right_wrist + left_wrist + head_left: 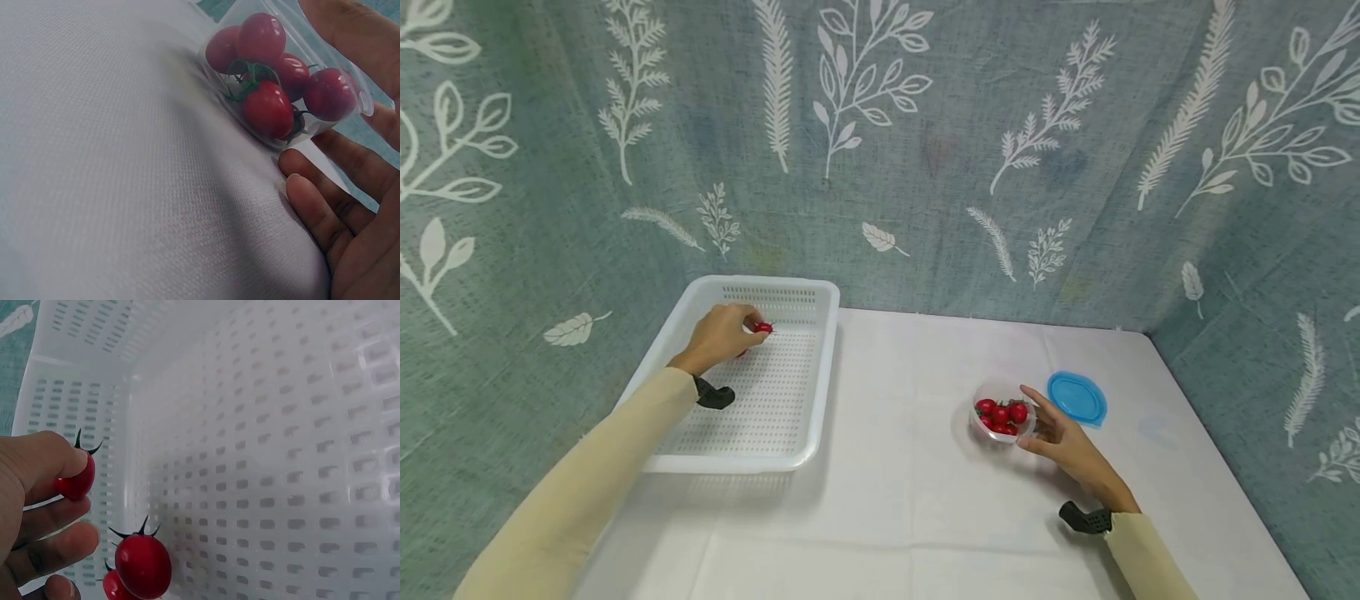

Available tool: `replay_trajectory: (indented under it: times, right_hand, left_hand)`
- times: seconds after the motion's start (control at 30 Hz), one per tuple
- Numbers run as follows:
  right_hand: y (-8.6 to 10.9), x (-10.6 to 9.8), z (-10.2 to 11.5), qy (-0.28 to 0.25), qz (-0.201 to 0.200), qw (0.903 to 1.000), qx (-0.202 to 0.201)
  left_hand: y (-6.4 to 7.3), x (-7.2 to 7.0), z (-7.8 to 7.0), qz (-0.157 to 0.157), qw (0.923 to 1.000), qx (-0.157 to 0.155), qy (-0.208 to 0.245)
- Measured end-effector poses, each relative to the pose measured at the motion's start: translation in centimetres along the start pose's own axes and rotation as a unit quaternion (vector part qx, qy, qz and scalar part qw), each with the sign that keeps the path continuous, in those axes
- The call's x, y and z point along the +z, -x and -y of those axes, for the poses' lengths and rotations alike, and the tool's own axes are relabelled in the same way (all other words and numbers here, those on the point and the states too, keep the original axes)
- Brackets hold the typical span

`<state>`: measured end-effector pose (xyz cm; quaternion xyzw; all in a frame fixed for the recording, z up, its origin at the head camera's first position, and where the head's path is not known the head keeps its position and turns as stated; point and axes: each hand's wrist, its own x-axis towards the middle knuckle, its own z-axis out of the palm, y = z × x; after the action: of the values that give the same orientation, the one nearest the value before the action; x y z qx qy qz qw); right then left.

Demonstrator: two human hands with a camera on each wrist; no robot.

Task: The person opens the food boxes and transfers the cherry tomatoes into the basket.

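My left hand (721, 335) is inside the white basket (829, 367), near its far end. Thumb and forefinger pinch a cherry tomato (80, 478) by its side, its green stem uppermost. Two other cherry tomatoes (144, 567) lie close together in the basket, just below that hand in the left wrist view. On the right, a small clear plastic container (981, 429) with several cherry tomatoes (267, 107) stands on the white cloth. My right hand (1067, 446) holds it from the right, thumb and forefinger spread around its rim, the other fingers curled beside it near the cloth.
A blue lid (1077, 398) lies on the white tablecloth (910, 500), just behind and to the right of the container. A grey-green curtain (940, 242) with white leaf prints hangs around the back and sides of the table.
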<state>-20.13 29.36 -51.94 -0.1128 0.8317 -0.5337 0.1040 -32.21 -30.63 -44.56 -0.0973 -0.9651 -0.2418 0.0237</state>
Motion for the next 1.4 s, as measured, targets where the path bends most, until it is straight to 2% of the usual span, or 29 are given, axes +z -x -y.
replay_trajectory:
  times: [0.2, 0.43, 0.67, 0.73, 1.03, 1.2, 1.4]
  right_hand:
    - [0.0, 0.0, 0.1, 0.002, -0.001, 1.0, 0.002]
    - [0.1, 0.0, 0.1, 0.003, -0.001, 1.0, -0.001]
    - [0.0, 0.0, 0.1, -0.001, 0.001, 1.0, 0.0]
    - [0.1, 0.0, 0.1, -0.001, 0.001, 1.0, 0.0]
    - [0.1, 0.1, 0.3, -0.002, -0.002, 1.0, 0.005]
    - [0.1, 0.2, 0.3, 0.0, -0.001, 1.0, 0.006]
    - [0.1, 0.2, 0.4, 0.007, -0.003, 0.9999, 0.008]
  left_hand:
    - [-0.1, 0.2, 0.4, 0.007, 0.9997, 0.002, -0.025]
    - [-0.3, 0.6, 0.8, 0.016, 0.9981, 0.019, -0.056]
    - [-0.2, 0.7, 0.9, 0.036, 0.997, 0.007, -0.068]
    - [-0.2, 0.6, 0.6, 0.033, 0.9971, 0.008, -0.068]
    - [-0.8, -0.4, -2.7, 0.0, 0.9971, 0.048, -0.059]
    - [-1.3, -0.2, -5.2, -0.004, 0.9964, 0.075, -0.038]
    - [-2.0, 0.5, -8.5, -0.02, 0.9912, 0.13, -0.017]
